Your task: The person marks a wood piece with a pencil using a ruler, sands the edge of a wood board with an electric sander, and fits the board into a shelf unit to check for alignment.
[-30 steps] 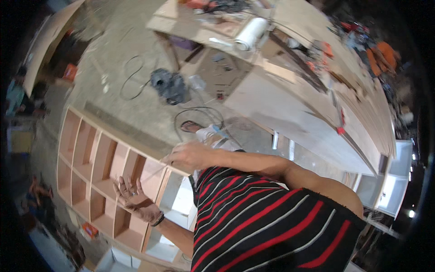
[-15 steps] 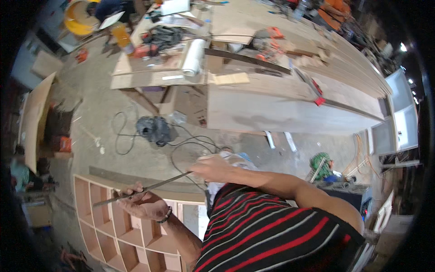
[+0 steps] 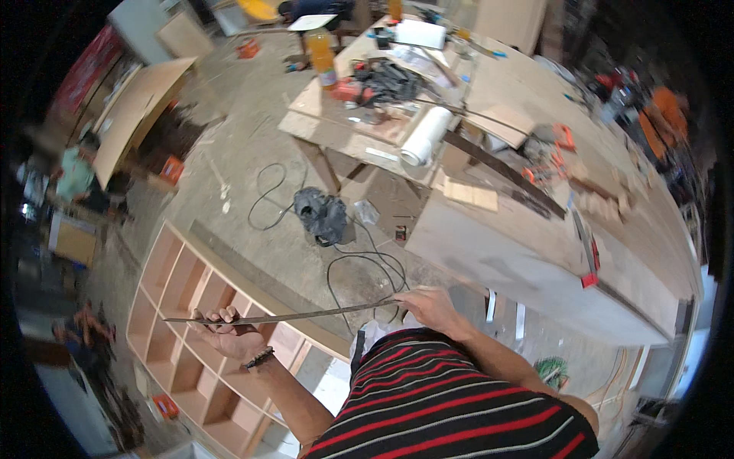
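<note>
While strip (image 3: 313,314) spans between, left hand (image 3: 235,342), right hand (image 3: 430,308)

Room above strip (image 3: 321,313), shelving (image 3: 189,371) below

Beyond the grip of the right hand (image 3: 430,307) stands a long wooden worktable (image 3: 508,96), loaded from end to end. A white roll (image 3: 426,138) lies on it straight ahead of that grip, with a crumpled dark plastic bundle (image 3: 390,83) and a bottle of orange liquid (image 3: 321,60) farther off. To the roll's right come a dark flat strip (image 3: 505,174), a pale wood block (image 3: 470,194) and a red-ended tool (image 3: 589,280) (its exact kind is hard to tell). Ahead, between the two hands' grips, the concrete floor (image 3: 229,153) carries a grey plastic bundle (image 3: 319,216) and looping black cable (image 3: 329,274).
</note>
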`<state>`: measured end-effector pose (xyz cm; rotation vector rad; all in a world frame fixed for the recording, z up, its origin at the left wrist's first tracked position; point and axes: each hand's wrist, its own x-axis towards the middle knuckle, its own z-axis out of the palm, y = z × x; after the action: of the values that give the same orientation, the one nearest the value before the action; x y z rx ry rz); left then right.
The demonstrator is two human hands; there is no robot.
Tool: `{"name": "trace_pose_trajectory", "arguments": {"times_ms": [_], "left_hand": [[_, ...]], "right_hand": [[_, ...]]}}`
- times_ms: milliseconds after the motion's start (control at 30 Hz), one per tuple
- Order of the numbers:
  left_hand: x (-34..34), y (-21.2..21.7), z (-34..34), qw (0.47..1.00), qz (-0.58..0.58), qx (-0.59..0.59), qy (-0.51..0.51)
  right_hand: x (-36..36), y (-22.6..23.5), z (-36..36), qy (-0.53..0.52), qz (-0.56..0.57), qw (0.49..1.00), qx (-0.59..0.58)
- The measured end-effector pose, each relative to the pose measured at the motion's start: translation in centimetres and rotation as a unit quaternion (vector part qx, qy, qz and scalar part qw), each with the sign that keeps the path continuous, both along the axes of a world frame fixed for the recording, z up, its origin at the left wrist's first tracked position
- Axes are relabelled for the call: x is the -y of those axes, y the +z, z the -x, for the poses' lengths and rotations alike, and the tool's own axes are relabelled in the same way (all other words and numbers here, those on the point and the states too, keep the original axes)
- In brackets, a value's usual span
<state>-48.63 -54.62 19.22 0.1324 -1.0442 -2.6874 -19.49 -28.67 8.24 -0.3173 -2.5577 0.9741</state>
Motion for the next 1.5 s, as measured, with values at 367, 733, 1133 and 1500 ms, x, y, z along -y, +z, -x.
{"name": "trace_pose_trajectory", "arguments": {"times_ms": [367,733,1133,1500], "left_hand": [[16.1,5.4,-5.9,0.93,0.095,0.013,0.355],[18.0,0.7,2.8,0.794,0.546,-0.06,0.26],[15.0,-8.8,13.0,0.859,0.502,0.04,-0.089],[16.9,-10.0,20.6,0.86,0.499,0.109,0.003]], "right_hand": [[-12.1,-9.1,3.7,0.015,-0.019,0.982,0.187],[-3.4,-3.3,28.2,0.154,0.099,0.97,0.161],[19.7,5.2,50.9,0.386,0.353,0.824,0.219],[25.8,1.2,67.3,0.502,0.42,0.688,0.314]]}}
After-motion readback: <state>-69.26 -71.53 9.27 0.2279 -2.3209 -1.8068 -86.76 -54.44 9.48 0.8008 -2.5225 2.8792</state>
